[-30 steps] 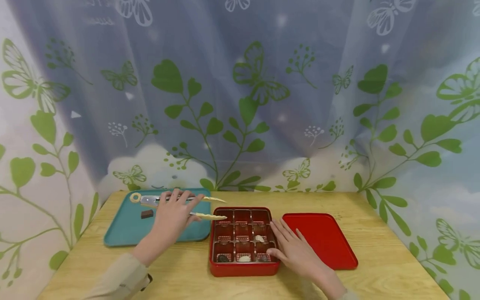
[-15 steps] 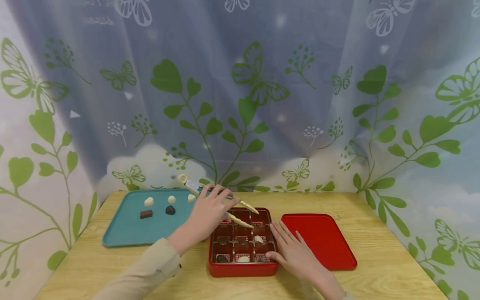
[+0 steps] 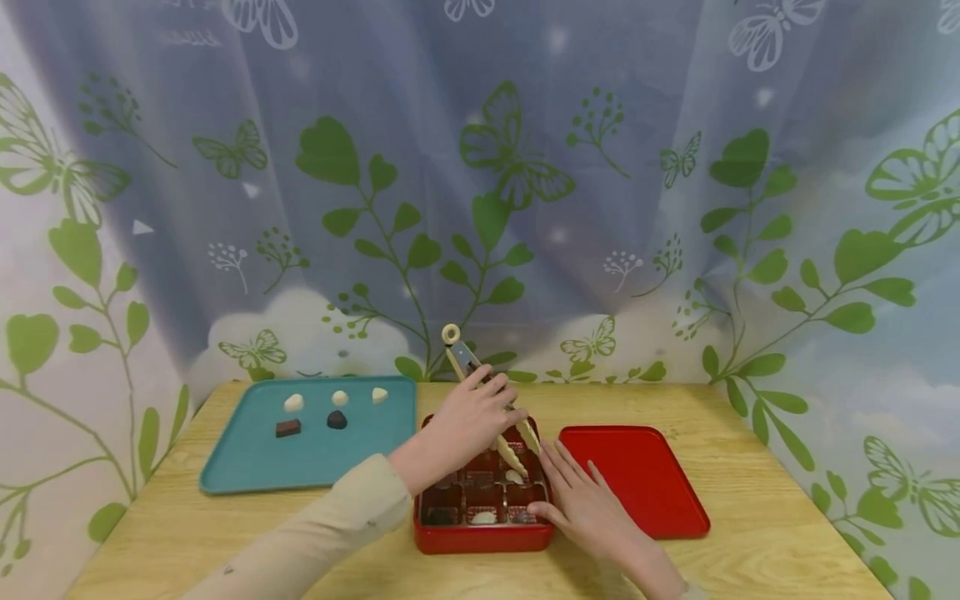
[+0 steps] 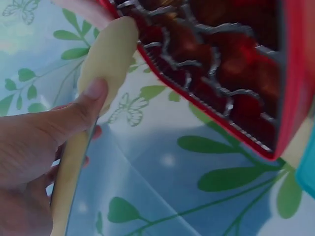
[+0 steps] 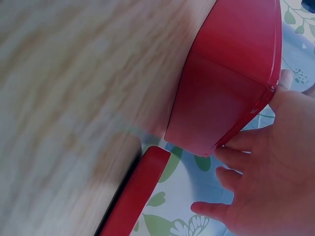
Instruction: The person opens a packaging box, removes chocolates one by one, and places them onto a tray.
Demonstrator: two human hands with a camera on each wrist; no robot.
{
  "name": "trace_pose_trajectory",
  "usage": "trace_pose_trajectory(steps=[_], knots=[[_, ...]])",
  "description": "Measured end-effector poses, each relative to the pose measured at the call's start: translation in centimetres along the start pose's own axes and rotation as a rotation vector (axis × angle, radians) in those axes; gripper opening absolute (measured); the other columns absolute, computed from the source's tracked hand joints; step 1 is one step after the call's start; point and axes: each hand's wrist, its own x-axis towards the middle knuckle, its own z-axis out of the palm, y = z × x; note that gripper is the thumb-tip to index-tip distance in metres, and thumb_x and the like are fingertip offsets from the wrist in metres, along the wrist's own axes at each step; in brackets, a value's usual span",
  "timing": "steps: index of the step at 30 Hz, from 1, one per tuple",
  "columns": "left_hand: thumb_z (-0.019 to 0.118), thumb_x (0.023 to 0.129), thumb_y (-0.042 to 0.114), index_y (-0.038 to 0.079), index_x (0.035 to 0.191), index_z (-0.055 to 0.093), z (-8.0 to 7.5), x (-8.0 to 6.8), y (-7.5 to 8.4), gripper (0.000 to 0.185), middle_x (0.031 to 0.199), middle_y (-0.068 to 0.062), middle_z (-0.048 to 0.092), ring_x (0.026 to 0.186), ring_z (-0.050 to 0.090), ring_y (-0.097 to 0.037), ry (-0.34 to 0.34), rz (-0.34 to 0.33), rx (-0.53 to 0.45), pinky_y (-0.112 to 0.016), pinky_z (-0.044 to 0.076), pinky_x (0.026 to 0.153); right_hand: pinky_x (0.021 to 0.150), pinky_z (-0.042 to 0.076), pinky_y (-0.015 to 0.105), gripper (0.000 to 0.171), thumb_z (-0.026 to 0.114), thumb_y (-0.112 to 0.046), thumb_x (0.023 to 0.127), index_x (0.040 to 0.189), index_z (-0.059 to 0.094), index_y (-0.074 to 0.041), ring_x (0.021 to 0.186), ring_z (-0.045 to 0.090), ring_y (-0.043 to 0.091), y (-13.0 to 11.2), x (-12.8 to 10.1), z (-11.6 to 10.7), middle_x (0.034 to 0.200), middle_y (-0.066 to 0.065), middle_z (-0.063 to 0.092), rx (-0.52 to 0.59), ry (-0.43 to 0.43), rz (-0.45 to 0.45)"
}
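My left hand [image 3: 468, 421] grips cream tongs [image 3: 491, 400], their ring end up and their tips down inside the red compartment box [image 3: 483, 537]. The tips are close to a white piece [image 3: 513, 477] in a right-hand cell; whether they pinch it is unclear. In the left wrist view my thumb [image 4: 81, 105] presses one tong arm [image 4: 106, 59] beside the box [image 4: 275, 123]. My right hand [image 3: 581, 496] lies with straight fingers against the box's right wall. In the right wrist view this hand [image 5: 266, 187] touches the box corner [image 5: 226, 83].
A teal tray [image 3: 247, 471] at the left carries three white chocolates [image 3: 340, 397] and two dark ones [image 3: 337, 419]. The red lid [image 3: 637, 483] lies flat right of the box, also seen as lid [image 5: 140, 191]. A leaf-print curtain [image 3: 480, 208] closes off the wooden table [image 3: 750, 533].
My left hand has carried the tongs from the teal tray rightward to over the red box and tilted them steeply, tips down. The tray's chocolates are now uncovered. My right hand stayed put.
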Motion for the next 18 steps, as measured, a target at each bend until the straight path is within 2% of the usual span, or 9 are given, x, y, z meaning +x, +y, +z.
trace_pose_trajectory(steps=[12,18], knots=[[0.069,0.097,0.028,0.042,0.131,0.068,-1.3,1.8,1.2,0.037,0.138,0.015,0.061,0.137,0.047,-0.01,-0.199,0.094,0.131,-0.035,0.029,0.12,0.116,0.023,0.068,0.079,0.054,-0.051,0.101,0.159,0.03,-0.004,0.153,0.02,0.036,0.0,0.1,0.0,0.166,0.014,0.026,0.003,0.0,0.0],[0.066,0.098,0.031,0.045,0.128,0.068,-1.0,2.8,2.2,0.033,0.138,0.02,0.059,0.137,0.045,-0.008,-0.25,0.146,0.223,-0.033,0.027,0.12,0.116,0.023,0.068,0.079,0.052,-0.052,0.101,0.159,0.031,-0.004,0.153,0.021,0.036,0.1,0.0,0.0,0.166,0.013,0.026,-0.004,0.0,-0.006]])
